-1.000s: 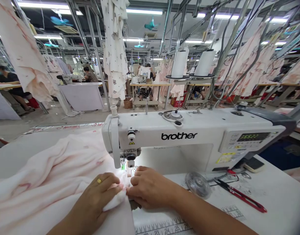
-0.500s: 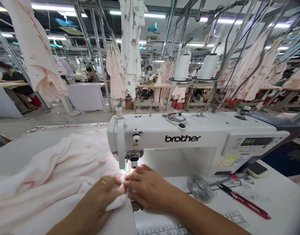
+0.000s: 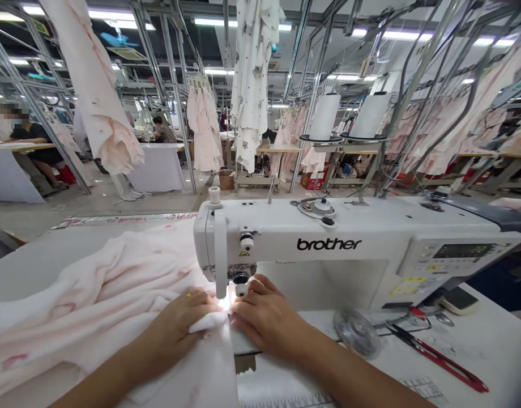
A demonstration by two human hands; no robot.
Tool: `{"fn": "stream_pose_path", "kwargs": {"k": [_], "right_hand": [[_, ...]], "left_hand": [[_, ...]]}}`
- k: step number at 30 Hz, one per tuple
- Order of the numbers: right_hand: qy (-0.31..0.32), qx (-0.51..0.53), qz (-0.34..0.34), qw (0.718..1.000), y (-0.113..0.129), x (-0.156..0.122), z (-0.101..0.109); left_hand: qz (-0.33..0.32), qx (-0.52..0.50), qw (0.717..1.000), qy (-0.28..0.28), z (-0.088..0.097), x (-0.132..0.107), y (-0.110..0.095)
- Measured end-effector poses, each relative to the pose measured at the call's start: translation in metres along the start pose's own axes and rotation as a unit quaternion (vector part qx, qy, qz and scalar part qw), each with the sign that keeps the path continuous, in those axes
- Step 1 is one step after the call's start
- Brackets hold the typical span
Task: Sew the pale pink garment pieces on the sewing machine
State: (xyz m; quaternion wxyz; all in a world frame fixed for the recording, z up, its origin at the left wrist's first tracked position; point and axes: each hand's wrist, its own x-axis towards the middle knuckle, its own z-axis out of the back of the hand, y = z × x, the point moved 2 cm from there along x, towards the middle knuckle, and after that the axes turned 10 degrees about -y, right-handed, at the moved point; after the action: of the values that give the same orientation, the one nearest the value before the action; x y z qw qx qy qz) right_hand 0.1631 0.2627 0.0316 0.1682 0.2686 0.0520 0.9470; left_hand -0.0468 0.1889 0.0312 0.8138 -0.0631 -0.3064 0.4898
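A white Brother sewing machine [image 3: 328, 243] stands on the table in front of me. Pale pink fabric [image 3: 94, 300] with reddish marks lies bunched to its left and runs under the needle. My left hand [image 3: 179, 326] presses down on a fold of the fabric just left of the presser foot, fingers curled over it, a ring on one finger. My right hand [image 3: 267, 320] lies on the fabric edge right of the needle, fingers pinching it toward the foot. Both hands nearly touch under the lit needle area [image 3: 226, 300].
Red-handled thread snips [image 3: 434, 354] and a clear round disc [image 3: 356, 331] lie on the table [image 3: 490, 351] to the right. Two white thread cones [image 3: 328, 116] stand behind the machine. Garments hang from overhead rails; other workers sit at tables far behind.
Both hands have slid forward with the fabric, closer to the presser foot. My head has shifted, so the machine sits further right and lower in view.
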Motion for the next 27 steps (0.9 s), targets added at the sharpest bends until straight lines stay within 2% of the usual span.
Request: {"fn": "stream_pose_path", "kwargs": {"k": [3,5,7,10,15,19,21,23,25,27], "right_hand": [[-0.02,-0.001,0.021,1.0,0.0,0.0,0.0],[-0.02,0.005,0.033,0.999,0.002,0.0,0.001],[-0.009,0.006,0.043,0.999,0.005,0.0,0.003],[0.02,-0.014,0.049,0.999,0.01,0.001,0.004],[0.044,-0.044,0.036,0.997,0.015,0.003,0.005],[0.058,-0.045,0.03,0.997,0.014,0.004,0.005],[0.054,-0.043,0.03,0.997,0.013,0.004,0.005],[0.051,-0.044,0.031,0.997,0.013,0.004,0.005],[0.051,-0.042,0.032,0.997,0.012,0.005,0.006],[0.054,-0.04,0.03,0.997,0.012,0.005,0.007]], "left_hand": [[0.135,-0.071,0.988,0.015,0.003,0.002,-0.001],[0.192,-0.107,0.976,-0.001,0.004,0.004,-0.001],[0.222,-0.132,0.966,-0.012,0.004,0.006,-0.002],[0.23,-0.152,0.961,-0.004,0.002,0.007,-0.004],[0.207,-0.166,0.964,0.0,0.002,0.005,-0.007],[0.176,-0.119,0.977,0.017,0.002,0.001,-0.006],[0.136,-0.086,0.987,0.025,0.002,0.0,-0.006],[0.069,-0.052,0.996,0.031,0.004,0.001,-0.01],[-0.004,-0.02,0.999,0.043,0.005,0.002,-0.015],[-0.05,0.009,0.997,0.058,0.004,0.001,-0.02]]}}
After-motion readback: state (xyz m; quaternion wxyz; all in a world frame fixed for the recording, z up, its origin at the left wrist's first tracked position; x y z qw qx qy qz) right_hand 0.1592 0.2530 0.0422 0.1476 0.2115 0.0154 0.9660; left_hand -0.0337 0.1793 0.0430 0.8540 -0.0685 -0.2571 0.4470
